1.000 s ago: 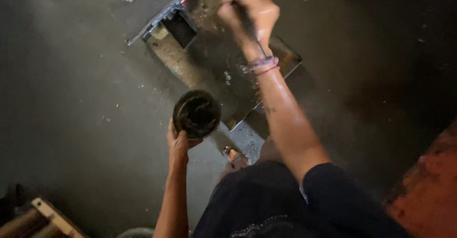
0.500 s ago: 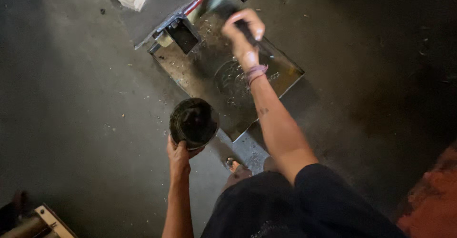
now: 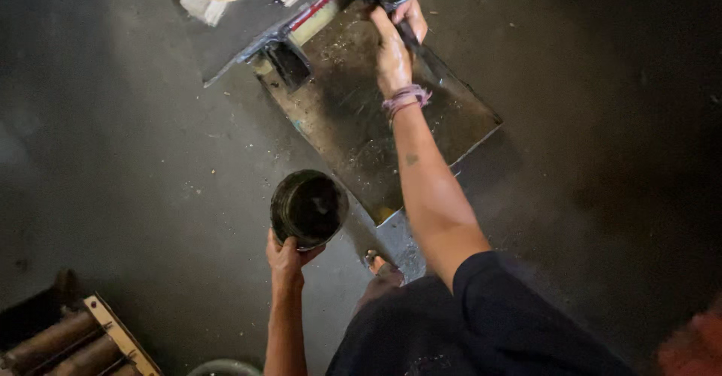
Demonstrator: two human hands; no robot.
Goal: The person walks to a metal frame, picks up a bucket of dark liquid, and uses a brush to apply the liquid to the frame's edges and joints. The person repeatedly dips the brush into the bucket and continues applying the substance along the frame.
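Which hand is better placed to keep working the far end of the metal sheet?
Right hand: it grips a dark tool over the metal sheet. The left hand holds the round tin.

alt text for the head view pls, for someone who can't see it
Seen from above, a person's right hand presses a dark tool onto a grimy metal plate on the floor, while the left hand holds a round black can.

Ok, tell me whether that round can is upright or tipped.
Tipped: the left hand holds the dark can with its open mouth facing the camera.
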